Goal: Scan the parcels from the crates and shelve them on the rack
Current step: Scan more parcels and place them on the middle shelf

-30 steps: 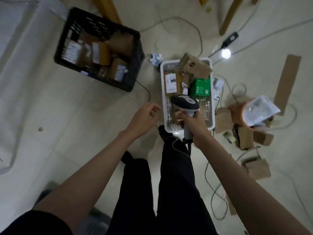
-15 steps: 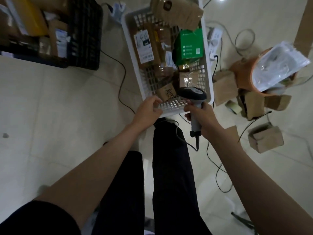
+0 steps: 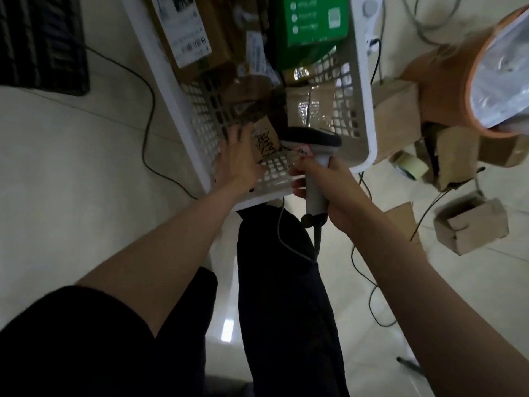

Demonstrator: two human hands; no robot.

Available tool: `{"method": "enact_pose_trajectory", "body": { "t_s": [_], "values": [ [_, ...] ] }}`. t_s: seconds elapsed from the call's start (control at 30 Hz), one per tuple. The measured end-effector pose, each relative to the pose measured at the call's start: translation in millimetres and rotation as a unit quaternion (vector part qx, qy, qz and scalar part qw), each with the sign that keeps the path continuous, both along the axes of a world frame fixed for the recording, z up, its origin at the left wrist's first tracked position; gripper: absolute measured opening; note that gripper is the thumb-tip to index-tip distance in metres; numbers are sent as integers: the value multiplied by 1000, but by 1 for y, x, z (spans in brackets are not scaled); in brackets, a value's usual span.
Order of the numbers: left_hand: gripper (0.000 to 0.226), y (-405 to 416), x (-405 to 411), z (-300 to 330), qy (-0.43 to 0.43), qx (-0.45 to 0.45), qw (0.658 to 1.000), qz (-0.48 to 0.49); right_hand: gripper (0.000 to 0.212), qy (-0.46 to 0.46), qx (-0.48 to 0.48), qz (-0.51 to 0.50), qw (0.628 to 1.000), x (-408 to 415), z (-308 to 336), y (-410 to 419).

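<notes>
Small scribbled brown parcel (image 3: pixel 264 141) inside white crate (image 3: pixel 363 90)

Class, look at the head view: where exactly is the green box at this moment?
The green box sits at the top centre of the head view, inside the white crate against its right wall, beyond the scanner.

An orange bucket (image 3: pixel 446 81) holding a clear plastic bag (image 3: pixel 506 67) is located at the upper right of the pale tiled floor (image 3: pixel 71 173). A tape roll (image 3: pixel 409 164) and an open empty carton (image 3: pixel 469 224) are positioned near it. Dark cables (image 3: pixel 148 110) are laid across the floor.
</notes>
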State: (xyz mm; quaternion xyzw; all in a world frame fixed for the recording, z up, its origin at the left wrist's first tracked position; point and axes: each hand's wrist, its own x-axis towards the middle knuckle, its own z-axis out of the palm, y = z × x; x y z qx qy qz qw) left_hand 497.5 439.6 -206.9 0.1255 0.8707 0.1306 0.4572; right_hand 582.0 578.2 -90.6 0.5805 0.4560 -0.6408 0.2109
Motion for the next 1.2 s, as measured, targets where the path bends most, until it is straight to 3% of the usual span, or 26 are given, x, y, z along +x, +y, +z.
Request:
{"method": "enact_pose_trajectory", "body": {
  "t_s": [0.13,0.27,0.37,0.67,0.9,1.07,1.2],
  "values": [
    [94,3,5,-41,22,-36,999,-15,15,-3,-2,-12,1000,6,-22,-7],
    [88,-6,12,-41,40,30,998,49,5,-7,-2,-22,1000,5,-20,-17],
    [89,-18,11,-9,39,73,991,109,13,-9,11,-29,999,0,2,-25],
    [89,-92,-23,187,-17,132,944,301,6,40,6,-44,998,-58,161,-72],
    [70,-192,-47,351,-6,143,891,431,6,136,2,74,988,-123,325,-121],
    [88,-271,-55,461,31,170,837,519,9,196,-1,158,968,-158,426,-194],
    [77,-354,-49,537,75,182,804,561,2,239,-14,242,940,-172,501,-276]
  ]
}}
